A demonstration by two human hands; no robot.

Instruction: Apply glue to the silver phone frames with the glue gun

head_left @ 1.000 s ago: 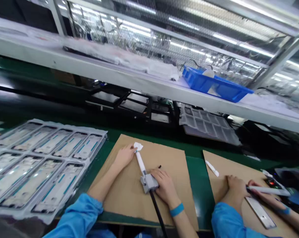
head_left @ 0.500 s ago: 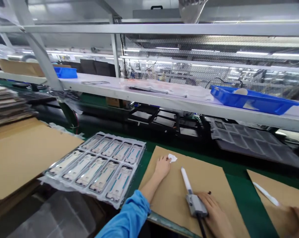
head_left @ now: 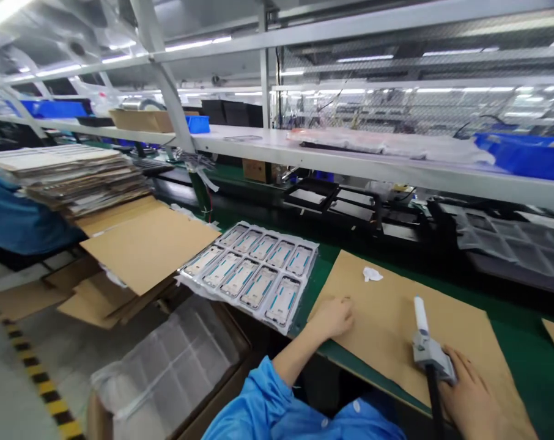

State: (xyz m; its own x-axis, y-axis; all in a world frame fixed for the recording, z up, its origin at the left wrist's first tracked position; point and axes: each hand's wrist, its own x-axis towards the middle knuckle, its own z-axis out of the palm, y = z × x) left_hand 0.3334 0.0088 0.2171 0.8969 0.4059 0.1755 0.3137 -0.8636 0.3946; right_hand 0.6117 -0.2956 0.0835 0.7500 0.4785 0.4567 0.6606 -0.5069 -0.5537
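Two hands rest on the cardboard sheet (head_left: pixel 387 330) on the green worktop (head_left: pixel 524 342): left hand (head_left: pixel 332 318) loosely curled, holding nothing, near the sheet's left edge; right hand (head_left: pixel 469 400) wraps the grey base of the dispensing tool (head_left: pixel 426 342), whose white nozzle points away. Tool is grey block, white tube, black cable trailing off. Risk, as a judgement: cable could snag and drag the nozzle, or the left hand could knock the tray of phone frames (head_left: pixel 252 275) overhanging the worktop edge just beside it.

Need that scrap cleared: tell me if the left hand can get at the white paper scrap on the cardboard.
Probably yes: the left hand rests empty on the cardboard sheet, and the paper scrap lies just beyond it with bare cardboard between.
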